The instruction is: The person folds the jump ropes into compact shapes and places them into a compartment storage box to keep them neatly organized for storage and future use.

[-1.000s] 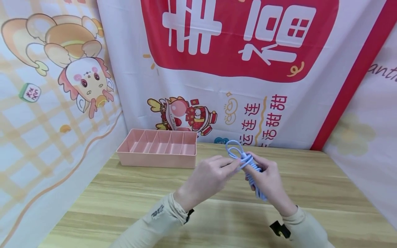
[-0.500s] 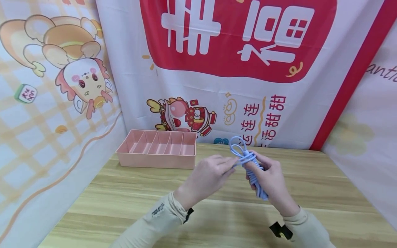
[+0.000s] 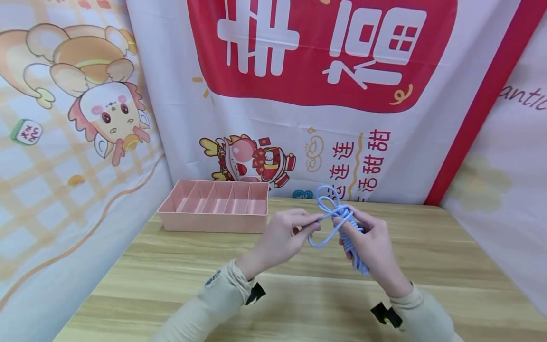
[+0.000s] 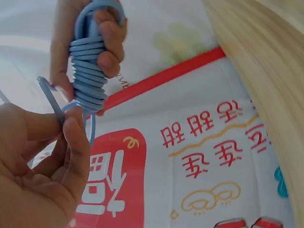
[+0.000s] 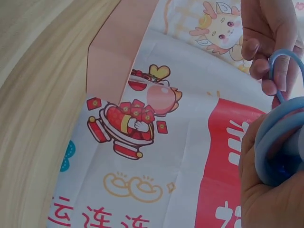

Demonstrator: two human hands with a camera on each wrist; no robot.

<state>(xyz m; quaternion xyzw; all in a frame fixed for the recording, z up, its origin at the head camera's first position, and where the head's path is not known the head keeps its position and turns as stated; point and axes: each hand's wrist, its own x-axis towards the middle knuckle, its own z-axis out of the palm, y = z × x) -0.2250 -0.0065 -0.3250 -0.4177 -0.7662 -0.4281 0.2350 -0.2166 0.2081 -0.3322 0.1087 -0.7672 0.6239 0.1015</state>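
Observation:
A light blue cord, wound into a tight bundle with loops at its upper end, is held above the table. My right hand grips the bundle, its thumb across the wraps and its fingers curled behind. In the left wrist view the coils of the cord are stacked side by side within those fingers. My left hand pinches a free strand between thumb and fingertips, left of the bundle. A slack loop hangs between the two hands. In the right wrist view the left hand is beside the strand's curve.
A pink organizer box with several compartments stands at the back left of the wooden table. Printed fabric hangs behind the table and along both sides.
My left hand has drawn slightly left and away from the bundle. The strand now forms a wider loop below its fingertips. The right hand keeps its grip in nearly the same place.

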